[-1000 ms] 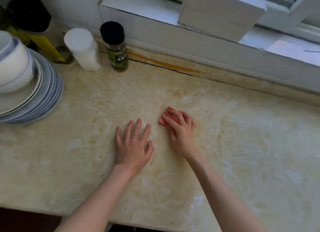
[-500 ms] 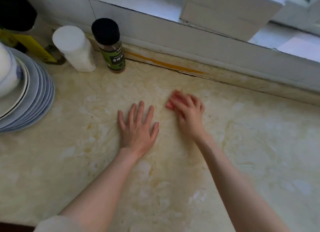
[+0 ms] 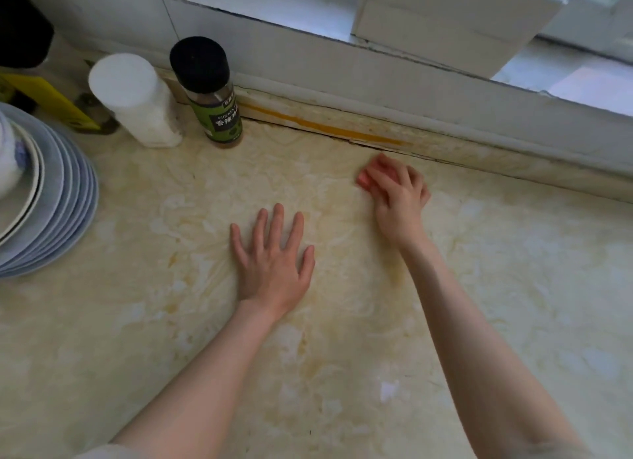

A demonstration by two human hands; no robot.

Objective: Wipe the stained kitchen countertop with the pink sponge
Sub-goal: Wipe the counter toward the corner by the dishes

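The pink sponge lies pressed on the cream marbled countertop, close to the back edge under the window sill. My right hand covers most of it, fingers curled over its top; only its far-left part shows. My left hand rests flat on the counter with fingers spread, nearer to me and to the left of the sponge, holding nothing. Yellowish stains streak the surface around and between both hands.
A spice jar with a black cap and green label and a white-capped shaker stand at the back left. A stack of plates sits at the left edge. An orange-stained strip runs along the backsplash below the white sill.
My right hand has pushed the sponge away from me toward the back edge of the counter. My left hand stays flat in about the same spot.
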